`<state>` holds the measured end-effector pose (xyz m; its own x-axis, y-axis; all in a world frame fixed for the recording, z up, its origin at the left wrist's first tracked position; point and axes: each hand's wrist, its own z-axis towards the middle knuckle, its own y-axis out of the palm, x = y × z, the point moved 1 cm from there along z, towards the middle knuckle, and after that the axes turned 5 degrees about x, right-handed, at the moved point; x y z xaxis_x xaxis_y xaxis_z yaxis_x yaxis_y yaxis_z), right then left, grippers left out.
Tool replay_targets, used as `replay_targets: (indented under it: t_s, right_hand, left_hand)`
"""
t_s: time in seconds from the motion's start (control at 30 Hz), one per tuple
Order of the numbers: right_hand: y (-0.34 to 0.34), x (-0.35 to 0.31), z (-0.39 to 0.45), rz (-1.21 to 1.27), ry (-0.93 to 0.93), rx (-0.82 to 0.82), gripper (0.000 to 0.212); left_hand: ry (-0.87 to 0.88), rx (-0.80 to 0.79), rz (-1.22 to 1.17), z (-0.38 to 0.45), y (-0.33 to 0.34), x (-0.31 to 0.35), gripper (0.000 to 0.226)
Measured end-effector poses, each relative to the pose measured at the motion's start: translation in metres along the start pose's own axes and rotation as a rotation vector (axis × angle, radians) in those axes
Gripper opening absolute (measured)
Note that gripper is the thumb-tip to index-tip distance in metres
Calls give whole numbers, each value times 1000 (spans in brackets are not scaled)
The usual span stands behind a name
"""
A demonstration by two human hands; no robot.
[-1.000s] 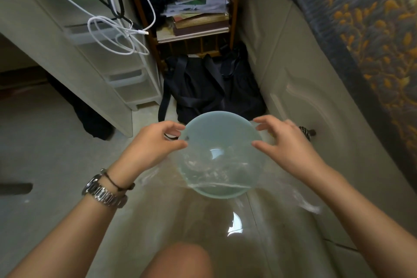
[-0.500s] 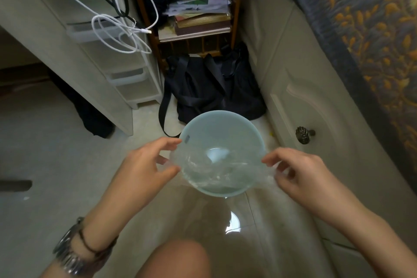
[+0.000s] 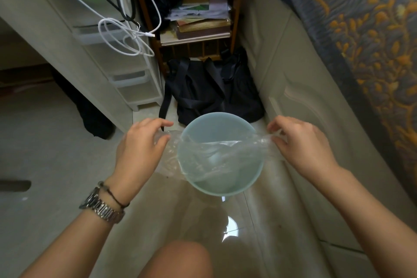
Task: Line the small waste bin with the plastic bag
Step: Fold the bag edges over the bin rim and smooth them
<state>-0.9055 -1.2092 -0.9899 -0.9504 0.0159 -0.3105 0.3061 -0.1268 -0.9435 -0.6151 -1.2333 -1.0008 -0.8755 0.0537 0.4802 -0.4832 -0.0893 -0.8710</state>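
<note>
A small round pale-blue waste bin [image 3: 216,122] stands on the tiled floor at the centre of the head view, seen from above. A clear plastic bag [image 3: 209,156] hangs inside it, and its mouth is stretched sideways across the near half of the opening and out past the rim on both sides. My left hand [image 3: 141,148] pinches the bag's left edge just outside the bin's left rim. My right hand [image 3: 300,142] pinches the right edge just beyond the right rim. The far half of the rim is bare.
A black bag [image 3: 209,92] lies right behind the bin. A white drawer unit [image 3: 126,67] with looped cables [image 3: 121,36] stands at left, a wooden shelf [image 3: 198,36] of books at the back. A cabinet front [image 3: 304,106] runs close along the right. My knee [image 3: 180,259] is below.
Both hands moved apart to the bin's sides and pulled the bag's mouth wide and taut across the opening. The view came a little closer to the bin.
</note>
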Motion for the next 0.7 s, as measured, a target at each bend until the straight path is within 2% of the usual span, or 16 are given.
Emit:
replay_targets:
  t_s: [0.07, 0.1, 0.17, 0.27, 0.37, 0.43, 0.7]
  right_hand:
    - [-8, -5, -1, -226, -112, 79, 25]
    - [-13, -10, -3, -262, -131, 127, 25]
    - [-18, -25, -10, -183, -180, 163, 23]
    - [-4, -37, -18, 23, -309, 46, 20]
    - [18, -22, -21, 174, -286, -124, 14]
    - [27, -10, -22, 201, -262, -163, 10]
    - [37, 4, -13, 108, -252, -126, 19]
  left_hand:
    - [136, 85, 140, -7, -8, 13, 35]
    - [210, 140, 170, -11, -12, 21, 37]
    - [346, 183, 146, -20, -12, 37, 33]
    - [492, 53, 47, -28, 5, 45, 22]
    - [509, -128, -21, -24, 23, 30, 19]
    - [512, -205, -32, -19, 31, 19, 17]
    - [503, -235, 92, 0, 36, 9, 24]
